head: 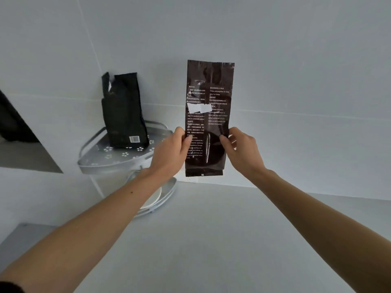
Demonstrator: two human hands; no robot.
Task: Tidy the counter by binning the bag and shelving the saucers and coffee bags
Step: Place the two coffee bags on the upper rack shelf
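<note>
Upright, the flat dark coffee bag (pixel 208 119) bears white print.

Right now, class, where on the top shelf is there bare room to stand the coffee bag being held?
The top shelf has bare room in front of and left of the black bag standing on it. The back right corner is crowded by that bag. Both hands hold the coffee bag upright, right of the shelf.
</note>
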